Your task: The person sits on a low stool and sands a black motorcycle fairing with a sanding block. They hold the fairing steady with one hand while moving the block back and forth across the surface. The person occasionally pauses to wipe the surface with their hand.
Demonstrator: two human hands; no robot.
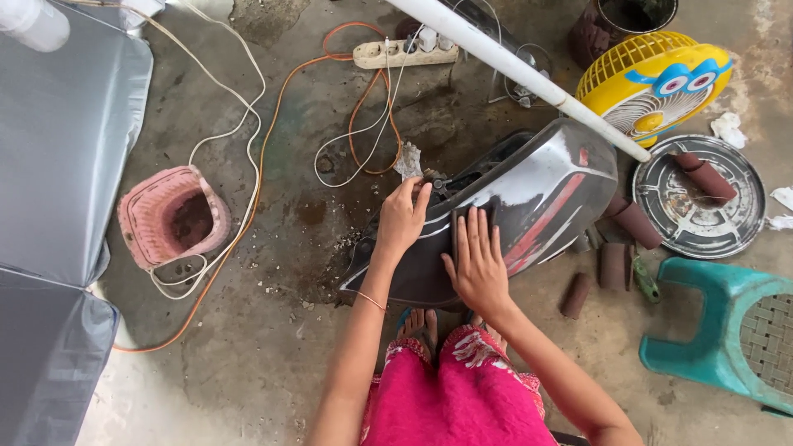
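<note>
A shiny dark grey motorcycle fuel tank (537,194) with a red stripe lies on the concrete floor in front of my feet. My left hand (402,219) grips its upper left edge, fingers curled over the rim. My right hand (477,264) presses flat on the tank's side, fingers spread, and seems to hold a dark sheet of sandpaper (453,239) against the metal. My bare toes and a pink patterned skirt (462,388) show below the tank.
A pink basket (169,216) stands at left among white and orange cables (248,157). A power strip (405,51), a white pipe (512,66), a yellow fan (652,78), a round metal lid (698,198), brown sandpaper rolls (615,264) and a teal stool (727,330) surround the tank.
</note>
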